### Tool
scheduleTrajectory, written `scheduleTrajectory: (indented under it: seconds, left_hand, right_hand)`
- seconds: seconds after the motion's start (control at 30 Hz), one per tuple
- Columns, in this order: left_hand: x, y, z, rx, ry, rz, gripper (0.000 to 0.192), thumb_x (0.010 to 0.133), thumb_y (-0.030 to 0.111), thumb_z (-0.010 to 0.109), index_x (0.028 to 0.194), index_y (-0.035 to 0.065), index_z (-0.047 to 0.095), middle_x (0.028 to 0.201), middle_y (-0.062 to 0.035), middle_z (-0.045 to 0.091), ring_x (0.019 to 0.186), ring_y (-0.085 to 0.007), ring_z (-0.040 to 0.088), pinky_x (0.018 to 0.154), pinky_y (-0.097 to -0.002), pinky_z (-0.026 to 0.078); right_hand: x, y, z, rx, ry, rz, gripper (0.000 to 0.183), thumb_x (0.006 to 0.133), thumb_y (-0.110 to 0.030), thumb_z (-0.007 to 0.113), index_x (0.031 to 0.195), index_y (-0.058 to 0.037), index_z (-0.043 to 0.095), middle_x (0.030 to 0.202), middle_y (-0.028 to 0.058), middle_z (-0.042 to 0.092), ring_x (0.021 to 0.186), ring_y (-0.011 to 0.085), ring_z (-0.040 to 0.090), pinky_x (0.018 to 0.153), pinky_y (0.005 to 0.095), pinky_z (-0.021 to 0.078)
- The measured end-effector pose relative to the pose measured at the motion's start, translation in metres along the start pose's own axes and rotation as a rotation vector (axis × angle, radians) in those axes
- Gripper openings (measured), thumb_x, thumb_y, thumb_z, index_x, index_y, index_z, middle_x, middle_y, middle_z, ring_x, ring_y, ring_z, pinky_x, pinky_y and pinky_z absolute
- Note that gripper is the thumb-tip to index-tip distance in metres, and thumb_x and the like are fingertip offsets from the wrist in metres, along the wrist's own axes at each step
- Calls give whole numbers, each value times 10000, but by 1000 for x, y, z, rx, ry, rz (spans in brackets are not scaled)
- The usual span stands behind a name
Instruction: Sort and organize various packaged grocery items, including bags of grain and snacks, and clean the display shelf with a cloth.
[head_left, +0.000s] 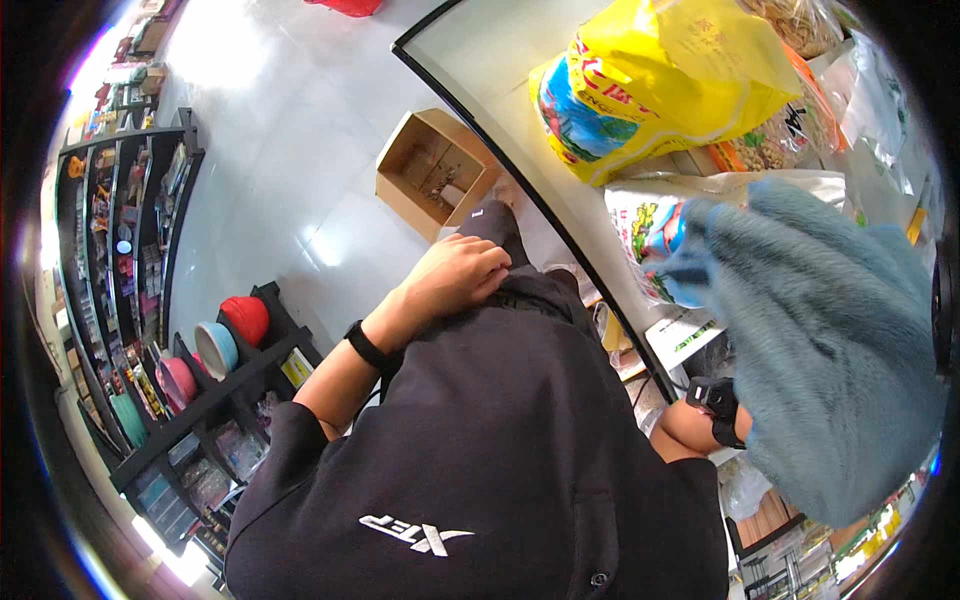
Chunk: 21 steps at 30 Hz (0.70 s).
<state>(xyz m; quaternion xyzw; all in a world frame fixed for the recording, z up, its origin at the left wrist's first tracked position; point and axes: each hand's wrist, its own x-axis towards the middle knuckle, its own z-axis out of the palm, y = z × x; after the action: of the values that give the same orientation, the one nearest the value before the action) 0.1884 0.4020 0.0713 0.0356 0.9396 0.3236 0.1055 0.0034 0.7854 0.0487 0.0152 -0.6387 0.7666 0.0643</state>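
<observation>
My left hand (466, 271) rests, fingers curled, near the hem of the black shirt (480, 420), at my lap; whether it grips cloth cannot be told. The right forearm, with a black watch-like band on its wrist, reaches under a grey-blue cloth (832, 337) that looks blurred. That cloth hides my right hand, so its grip does not show. Behind the cloth, a white printed plastic bag (637, 217) lies on the glass-topped counter (487, 67). A large yellow plastic bag (690, 75) stands beyond it.
The counter's black edge (540, 202) runs diagonally beside me. An open cardboard box (435, 169) sits on the floor ahead. Clear packages (795, 127) of dried goods lie behind the yellow bag. Black shelves (120, 247) of small goods and colourful basins (217, 349) stand at left.
</observation>
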Motion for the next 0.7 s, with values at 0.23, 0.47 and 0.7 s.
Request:
scheduleTrajectory:
  seconds: [0.23, 0.47, 0.7]
  left_hand:
    - [23, -76, -18, 93, -175, 317, 144, 837, 196, 609, 945, 102, 610, 888, -67, 620, 858, -245, 607, 767, -374, 472]
    - [55, -141, -110, -182, -72, 295, 127, 819, 149, 615, 863, 31, 623, 809, -141, 640, 790, -332, 619, 726, -417, 487]
    - [152, -121, -126, -519, 44, 329, 1090, 649, 243, 854, 1444, 35, 138, 1354, -210, 394, 1215, -293, 450, 987, -416, 393]
  right_hand:
    - [-47, 11, 90, -64, 80, 23, 445, 952, -380, 464, 1255, -56, 493, 1116, 85, 596, 997, 199, 578, 888, 342, 466]
    - [-108, 11, 161, -55, 294, 23, 440, 949, -378, 471, 1247, -55, 498, 1111, 83, 598, 995, 199, 579, 885, 345, 468]
    - [-95, 18, 194, -5, 361, -2, 435, 947, -376, 478, 1238, -55, 502, 1106, 81, 600, 993, 198, 580, 882, 348, 471]
